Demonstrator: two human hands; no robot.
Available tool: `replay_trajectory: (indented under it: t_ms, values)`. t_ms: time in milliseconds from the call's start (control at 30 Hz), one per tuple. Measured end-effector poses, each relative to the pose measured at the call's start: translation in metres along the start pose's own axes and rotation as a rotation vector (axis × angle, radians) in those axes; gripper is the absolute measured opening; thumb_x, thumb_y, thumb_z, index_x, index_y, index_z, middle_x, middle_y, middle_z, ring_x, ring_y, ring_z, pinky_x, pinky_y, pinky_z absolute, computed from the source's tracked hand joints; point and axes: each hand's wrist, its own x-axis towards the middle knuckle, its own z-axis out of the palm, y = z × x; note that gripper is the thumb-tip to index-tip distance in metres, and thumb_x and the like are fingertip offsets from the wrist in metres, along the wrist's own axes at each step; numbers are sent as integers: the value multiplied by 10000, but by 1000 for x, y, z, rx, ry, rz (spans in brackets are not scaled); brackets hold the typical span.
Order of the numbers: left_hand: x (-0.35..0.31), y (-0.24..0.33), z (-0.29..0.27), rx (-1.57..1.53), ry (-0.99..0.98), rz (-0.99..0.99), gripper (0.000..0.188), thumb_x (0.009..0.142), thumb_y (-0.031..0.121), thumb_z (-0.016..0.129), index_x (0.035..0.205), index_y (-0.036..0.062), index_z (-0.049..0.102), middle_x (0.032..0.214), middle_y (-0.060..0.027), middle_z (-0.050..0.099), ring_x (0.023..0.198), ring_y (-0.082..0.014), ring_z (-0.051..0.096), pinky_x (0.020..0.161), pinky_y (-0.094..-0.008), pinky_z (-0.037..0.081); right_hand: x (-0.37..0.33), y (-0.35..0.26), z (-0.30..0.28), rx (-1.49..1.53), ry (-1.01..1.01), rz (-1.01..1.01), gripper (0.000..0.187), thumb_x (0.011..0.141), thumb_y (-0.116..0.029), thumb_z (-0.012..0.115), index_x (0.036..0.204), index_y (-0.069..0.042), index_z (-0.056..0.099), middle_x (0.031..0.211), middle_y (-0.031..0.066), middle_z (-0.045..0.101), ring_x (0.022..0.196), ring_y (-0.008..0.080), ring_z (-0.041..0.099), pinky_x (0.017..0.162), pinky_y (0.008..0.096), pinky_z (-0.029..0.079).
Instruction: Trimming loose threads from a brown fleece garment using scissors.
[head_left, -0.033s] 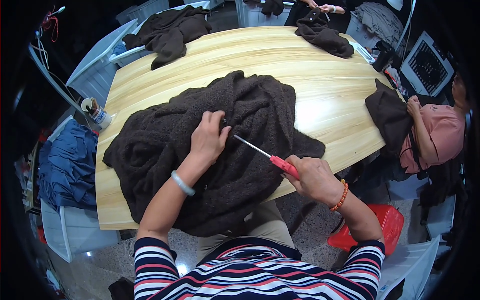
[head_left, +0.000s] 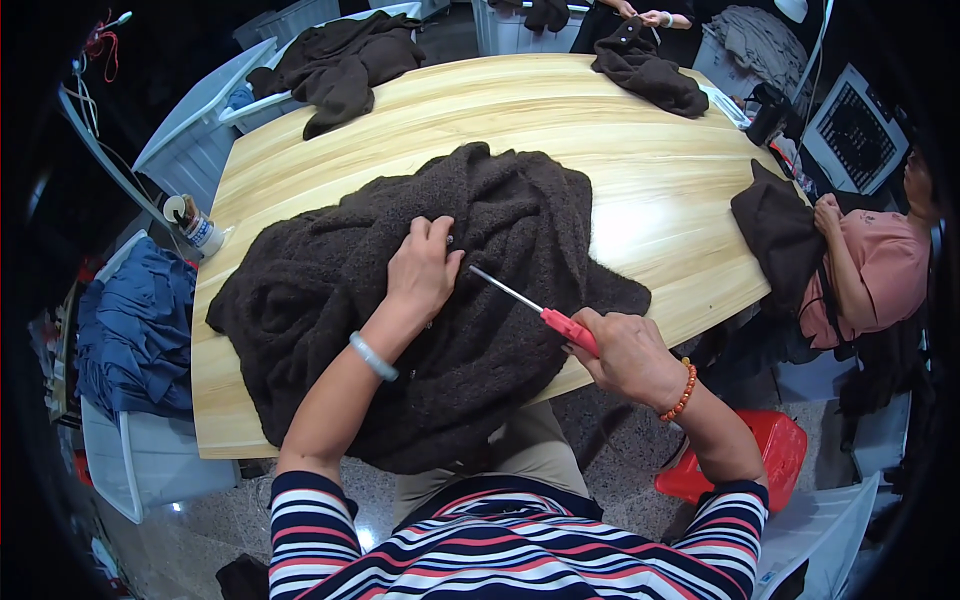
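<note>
A dark brown knitted garment (head_left: pixel 400 300) lies in a crumpled heap on the wooden table (head_left: pixel 680 210), its near edge hanging over toward my lap. My left hand (head_left: pixel 425 265) is on top of it, fingers curled into the knit beside a small shiny button (head_left: pixel 450 240); the thumb sits just below the button. In my right hand (head_left: pixel 635 355) is a screwdriver (head_left: pixel 570 328) with a red handle and thin metal shaft. Its tip hovers close to my left thumb, over the garment; I cannot tell whether it touches the cloth.
A co-worker (head_left: pixel 870 270) at the right handles dark cloth (head_left: pixel 775 225). Another person's hands (head_left: pixel 650 15) work at the far edge. Dark garments (head_left: pixel 340 70) lie at far left. A cup of tools (head_left: pixel 195 225), a bin of blue cloth (head_left: pixel 125 430) and a red container (head_left: pixel 780 455) stand around.
My left hand has shifted slightly up and to the right on the garment. The screwdriver tip has risen very slightly; the garment looks the same.
</note>
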Motion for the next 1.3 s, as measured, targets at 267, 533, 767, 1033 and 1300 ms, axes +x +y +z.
replay_trajectory:
  t_ms: [267, 533, 767, 1033, 1300]
  values:
    - [3, -29, 22, 74, -196, 8, 60, 767, 17, 652, 780, 5, 595, 783, -144, 599, 746, -338, 642, 699, -438, 530, 11, -1, -13, -37, -65, 81, 237, 896, -278, 645, 966, -63, 573, 702, 187, 637, 730, 397, 654, 675, 480, 498]
    - [-32, -21, 10, -347, -89, 15, 100, 756, -73, 671, 825, -27, 614, 859, -84, 637, 684, -143, 640, 593, -245, 500, 31, 3, -11, -98, -73, -31, 261, 881, -287, 649, 939, -42, 583, 708, 191, 644, 729, 395, 656, 685, 482, 506]
    - [-32, -32, 8, -351, -13, -126, 91, 808, -52, 669, 887, -12, 649, 834, -86, 658, 719, -146, 650, 660, -259, 516, 29, -4, -19, -59, -138, -60, 260, 884, -289, 651, 948, -44, 595, 710, 197, 645, 733, 402, 653, 684, 487, 502]
    - [-53, -12, -33, -57, -316, -120, 367, 777, 32, 712, 1123, 45, 591, 1005, -145, 582, 884, -340, 639, 752, -424, 529, 7, 0, -3, -3, -137, -59, 239, 889, -260, 633, 969, -41, 579, 727, 186, 659, 749, 384, 666, 671, 490, 507]
    - [-41, -19, -8, 116, -382, -113, 250, 800, 79, 682, 1039, 32, 624, 949, -187, 577, 844, -401, 625, 757, -485, 522, 6, -12, 1, -81, -102, -92, 224, 885, -232, 626, 936, -21, 570, 711, 200, 653, 708, 387, 664, 651, 485, 506]
